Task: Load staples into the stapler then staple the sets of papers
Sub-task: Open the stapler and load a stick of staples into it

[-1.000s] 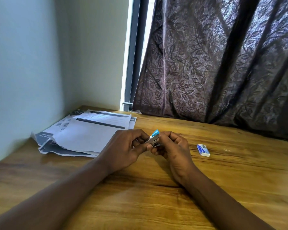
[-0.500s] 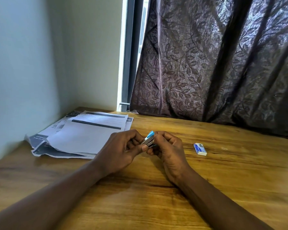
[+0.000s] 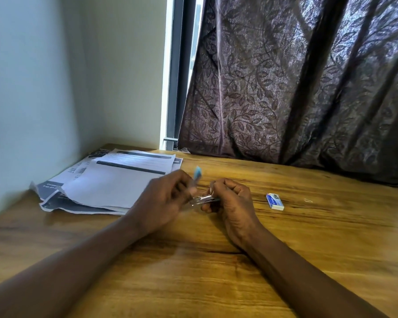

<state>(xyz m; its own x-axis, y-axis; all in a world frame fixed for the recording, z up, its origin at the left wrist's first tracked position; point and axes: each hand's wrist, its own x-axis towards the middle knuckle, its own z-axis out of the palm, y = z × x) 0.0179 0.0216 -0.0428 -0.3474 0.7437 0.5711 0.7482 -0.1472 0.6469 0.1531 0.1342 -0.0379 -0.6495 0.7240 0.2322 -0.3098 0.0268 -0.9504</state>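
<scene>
Since 0.5 s ago the small blue-topped metal stapler (image 3: 199, 191) has swung open: its blue lid now tips up in the left hand (image 3: 163, 200), whose fingers pinch it, while the right hand (image 3: 230, 200) clenches the silver base above the wooden desk (image 3: 216, 260). Loading looks just begun; the white-and-blue staple box (image 3: 274, 201) lies closed nearby, and the loose printed papers (image 3: 108, 182) remain unstapled.
</scene>
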